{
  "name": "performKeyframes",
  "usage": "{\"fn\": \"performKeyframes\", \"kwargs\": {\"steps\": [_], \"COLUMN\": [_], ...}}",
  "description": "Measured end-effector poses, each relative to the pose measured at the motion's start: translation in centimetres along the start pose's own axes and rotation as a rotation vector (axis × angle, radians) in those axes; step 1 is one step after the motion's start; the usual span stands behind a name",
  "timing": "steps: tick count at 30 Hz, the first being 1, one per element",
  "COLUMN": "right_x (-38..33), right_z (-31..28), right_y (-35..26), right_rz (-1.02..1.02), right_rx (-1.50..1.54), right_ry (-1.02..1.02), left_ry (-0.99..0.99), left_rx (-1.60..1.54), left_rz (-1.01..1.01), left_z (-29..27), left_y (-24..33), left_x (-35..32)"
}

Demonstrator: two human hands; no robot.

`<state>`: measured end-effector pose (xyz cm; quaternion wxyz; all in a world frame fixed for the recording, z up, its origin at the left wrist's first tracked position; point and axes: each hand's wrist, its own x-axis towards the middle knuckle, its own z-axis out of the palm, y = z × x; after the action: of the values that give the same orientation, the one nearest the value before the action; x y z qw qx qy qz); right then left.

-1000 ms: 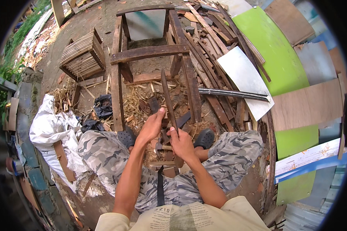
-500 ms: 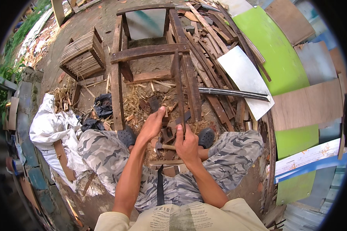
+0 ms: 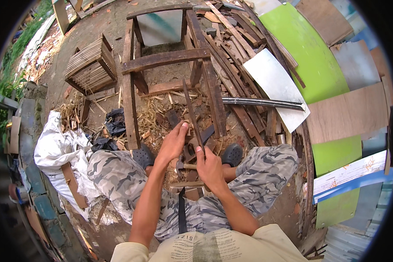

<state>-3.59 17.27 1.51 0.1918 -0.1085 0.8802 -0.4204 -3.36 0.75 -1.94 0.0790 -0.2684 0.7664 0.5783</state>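
My right hand is closed around the near end of a long, narrow dark brown strip; whether it is a blade or wood I cannot tell. The strip slants up and away to a thin tip inside a dark wooden frame. Beside it, my left hand is closed with the thumb on top; anything small in its fingers is hidden. Below the hands a hammer lies on the ground. Between my feet rests a dark flat tool with a brown holed handle, like a handsaw, partly covered by the strip.
A slatted wooden crate stands at the far left, and a white sack lies nearer. Wood scraps pile up at right, with a white panel and green sheets beyond. Shavings litter the ground.
The strip's far tip has swung left and lower, away from the frame's right leg and its crossbar. My right hand has shifted slightly; my left hand has hardly moved.
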Motion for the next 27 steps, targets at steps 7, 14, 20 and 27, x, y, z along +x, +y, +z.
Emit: {"fn": "performKeyframes", "kwargs": {"steps": [7,14,20,27], "right_x": [-2.0,-2.3,-4.2,-7.9], "right_z": [-1.8,-5.0,-3.0,-4.4], "right_y": [2.3,0.4,2.9,1.5], "right_rz": [0.058,0.363,-0.073,0.062], "right_rx": [0.091,0.573,-0.035,-0.179], "right_ry": [-0.044,-0.15,-0.047,-0.209], "left_ry": [-0.022,0.086,0.173,0.177], "left_rx": [0.174,0.245,0.176,0.166], "left_rz": [0.055,0.004,0.013,0.004], "left_z": [1.3,-1.4,-2.4,-2.9], "left_y": [2.1,1.4,0.2,-0.1], "left_x": [-1.4,2.5,3.5,4.5]}}
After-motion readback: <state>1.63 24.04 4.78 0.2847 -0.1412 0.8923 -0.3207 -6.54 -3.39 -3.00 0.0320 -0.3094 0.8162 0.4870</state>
